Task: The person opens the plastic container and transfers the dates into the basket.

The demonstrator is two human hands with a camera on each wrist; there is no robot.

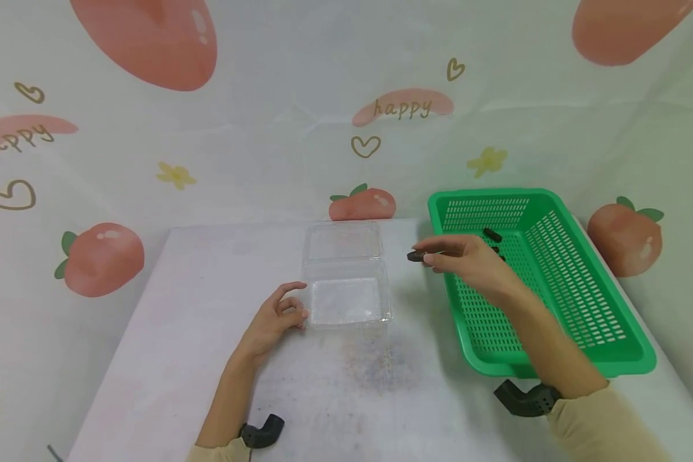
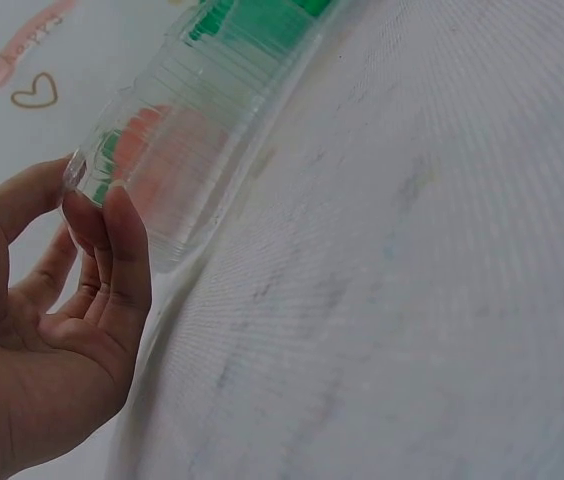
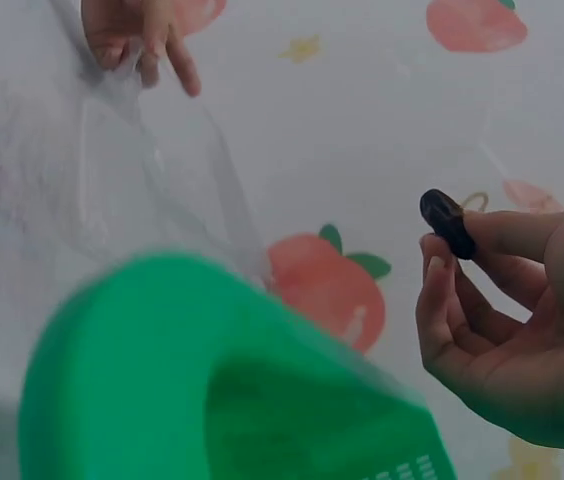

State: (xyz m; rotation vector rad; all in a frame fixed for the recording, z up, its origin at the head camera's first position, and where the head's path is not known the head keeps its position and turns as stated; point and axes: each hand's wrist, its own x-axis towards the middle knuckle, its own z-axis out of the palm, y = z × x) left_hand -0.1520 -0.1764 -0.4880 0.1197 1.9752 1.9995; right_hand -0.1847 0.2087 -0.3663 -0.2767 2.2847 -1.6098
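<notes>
My right hand (image 1: 468,263) pinches a small dark oblong piece (image 3: 447,224) between thumb and fingertips, beside the left rim of the green basket (image 1: 468,356). What kind of thing the piece is cannot be told. A clear plastic clamshell box (image 1: 346,301) lies with its lid (image 1: 343,240) folded back on the table. At the box's left side, my left hand (image 1: 274,321) pinches its rim, as the left wrist view shows. Inside the basket are several more dark pieces (image 1: 493,235), partly hidden behind my right hand.
The white table (image 1: 208,333) has dark smudges in front of the box. Behind it hangs a white cloth (image 1: 277,147) printed with peaches and hearts. The basket takes up the table's right side, its rim standing above the surface.
</notes>
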